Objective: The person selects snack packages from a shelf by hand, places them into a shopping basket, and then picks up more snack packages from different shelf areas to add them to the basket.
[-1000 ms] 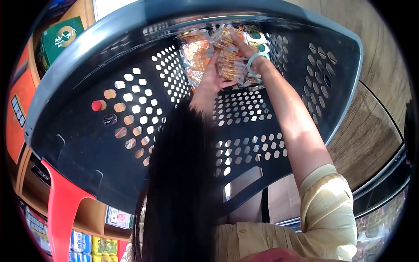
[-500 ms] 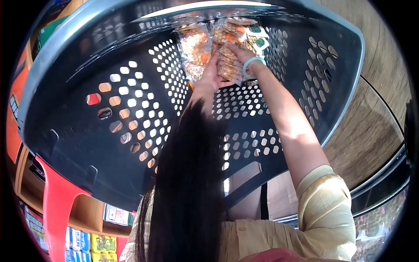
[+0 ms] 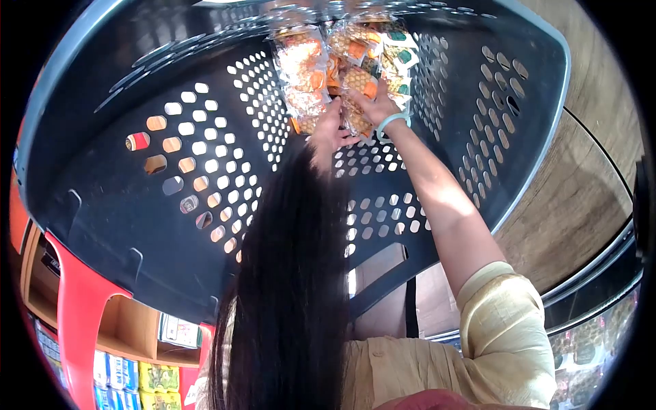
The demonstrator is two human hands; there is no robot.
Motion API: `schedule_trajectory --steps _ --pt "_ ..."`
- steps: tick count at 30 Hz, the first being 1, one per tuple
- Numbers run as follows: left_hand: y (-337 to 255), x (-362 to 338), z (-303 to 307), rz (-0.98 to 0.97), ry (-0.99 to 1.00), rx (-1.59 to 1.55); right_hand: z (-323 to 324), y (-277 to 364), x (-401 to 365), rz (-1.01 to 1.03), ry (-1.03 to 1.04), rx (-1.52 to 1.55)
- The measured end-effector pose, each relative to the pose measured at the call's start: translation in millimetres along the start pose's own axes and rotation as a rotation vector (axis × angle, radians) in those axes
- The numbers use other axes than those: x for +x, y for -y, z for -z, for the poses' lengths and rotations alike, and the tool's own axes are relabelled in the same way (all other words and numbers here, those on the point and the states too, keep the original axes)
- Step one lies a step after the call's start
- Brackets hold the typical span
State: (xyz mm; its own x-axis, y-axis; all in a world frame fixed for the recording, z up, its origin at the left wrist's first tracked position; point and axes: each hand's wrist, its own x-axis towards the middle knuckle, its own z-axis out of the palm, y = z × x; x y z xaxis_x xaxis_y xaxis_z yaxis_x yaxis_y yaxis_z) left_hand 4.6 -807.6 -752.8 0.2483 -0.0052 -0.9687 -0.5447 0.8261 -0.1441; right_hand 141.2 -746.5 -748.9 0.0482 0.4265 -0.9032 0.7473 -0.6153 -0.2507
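Observation:
Clear packets of round golden snacks lie in rows at the far end of a dark plastic basket (image 3: 171, 232) with holes in its walls. Between my two hands is a snack packet (image 3: 357, 121). My right hand (image 3: 378, 107), with a pale bracelet at the wrist, presses on its right side and top. Against its lower left side is my left hand (image 3: 332, 130), fingers partly curled beneath it. An orange-labelled packet (image 3: 301, 82) lies left of my hands, and a green-labelled packet (image 3: 400, 58) lies to the right. Long dark hair covers part of my left forearm.
The basket's raised rim (image 3: 557, 102) curves around both arms. A red handle (image 3: 78, 307) stands at the lower left, beside wooden shelves (image 3: 130, 324) with blue and yellow packs (image 3: 158, 377). A wood-grain surface (image 3: 574, 198) lies outside the basket at the right.
The packets between my hands now sit lower, with an orange label facing up. My right hand has shifted slightly down and left, its fingers more spread. The view has shifted a little against the basket.

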Motion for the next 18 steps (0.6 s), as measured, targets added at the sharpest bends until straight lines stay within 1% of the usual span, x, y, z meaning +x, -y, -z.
schedule_trajectory --steps 2,4,6,7,9,10,11,12,13,15,16,17,18 --pt "3.7 5.0 3.0 -0.011 -0.037 0.025 2.5 4.7 -10.8 0.070 0.011 -0.211" --pt "5.4 6.9 4.3 -0.021 -0.073 0.049 2.0 2.0 -16.4 0.096 0.024 -0.229" --pt "5.8 5.3 5.5 -0.034 -0.174 0.113 -0.6 -4.0 -17.1 0.120 0.036 -0.248" --pt "4.6 2.9 6.8 -0.032 -0.172 0.113 -4.6 -9.2 -16.4 0.157 0.017 -0.237" --pt "-0.3 -2.4 12.5 -0.094 -0.213 0.445 -6.6 -14.1 -17.8 0.193 -0.004 -0.226" --pt "3.3 9.5 22.0 -0.094 -0.212 0.445 -5.4 -11.3 -23.3 0.174 -0.015 -0.279" --pt "6.0 20.7 30.6 -0.151 -0.311 0.638 -3.9 -8.3 -29.2 0.155 -0.024 -0.331" --pt "2.4 14.6 29.7 -0.209 -0.411 0.832 -1.2 -5.3 -36.0 0.157 -0.023 -0.329" --pt "1.0 6.8 29.0 -0.209 -0.414 0.834 3.5 -0.9 -44.1 0.151 -0.029 -0.368" --pt "-3.3 -18.5 23.0 -0.347 -0.621 1.098 10.3 2.0 -48.3 0.149 -0.041 -0.405" --pt "-4.6 -26.4 19.5 -0.351 -0.622 1.098 14.8 0.0 -46.5 0.126 -0.099 -0.396" --pt "-5.7 -33.7 15.3 -0.527 -0.723 1.116 18.9 -1.6 -44.1 0.103 -0.156 -0.387" --pt "-9.3 -40.3 11.5 -0.705 -0.823 1.127 20.7 -4.5 -39.0 0.106 -0.158 -0.387"
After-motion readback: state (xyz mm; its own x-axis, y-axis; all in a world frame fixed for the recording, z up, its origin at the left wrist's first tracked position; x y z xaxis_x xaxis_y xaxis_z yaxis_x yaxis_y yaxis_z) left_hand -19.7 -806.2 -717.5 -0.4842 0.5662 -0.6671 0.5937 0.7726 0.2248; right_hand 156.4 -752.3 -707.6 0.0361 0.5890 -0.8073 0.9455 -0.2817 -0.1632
